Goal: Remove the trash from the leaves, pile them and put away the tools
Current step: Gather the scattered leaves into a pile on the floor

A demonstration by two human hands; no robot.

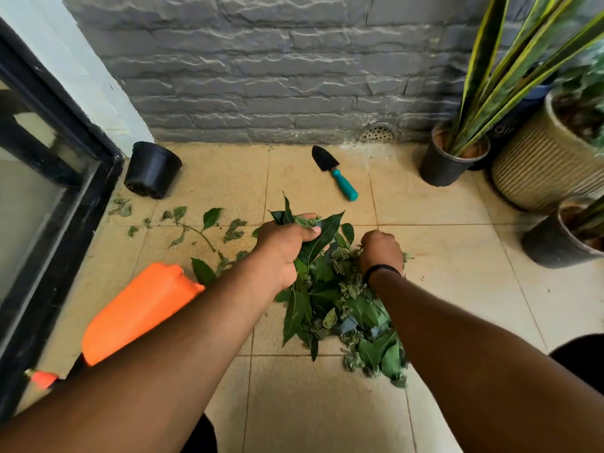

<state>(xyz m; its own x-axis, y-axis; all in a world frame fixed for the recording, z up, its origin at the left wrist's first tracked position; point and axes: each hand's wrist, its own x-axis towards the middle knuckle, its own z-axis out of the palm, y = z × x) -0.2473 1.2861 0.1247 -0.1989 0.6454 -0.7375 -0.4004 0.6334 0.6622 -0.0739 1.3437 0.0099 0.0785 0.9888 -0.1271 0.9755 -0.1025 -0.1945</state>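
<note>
A pile of green leaves (340,308) lies on the tiled floor in front of me. My left hand (284,246) grips a bunch of leaves (313,227) just above the pile's far left side. My right hand (380,251) reaches down into the pile's far right edge with curled fingers; whether it holds leaves is hidden. Scattered leaves (202,227) lie to the left of the pile. A trowel (333,173) with a black blade and teal handle lies further back near the wall. An orange tool (140,308) lies at my left, partly under my left forearm.
A black pot (152,170) lies tipped over at the back left beside a black-framed glass door (49,191). Potted plants (454,158) (549,165) (562,237) stand along the right. A grey stone wall (261,76) closes the back.
</note>
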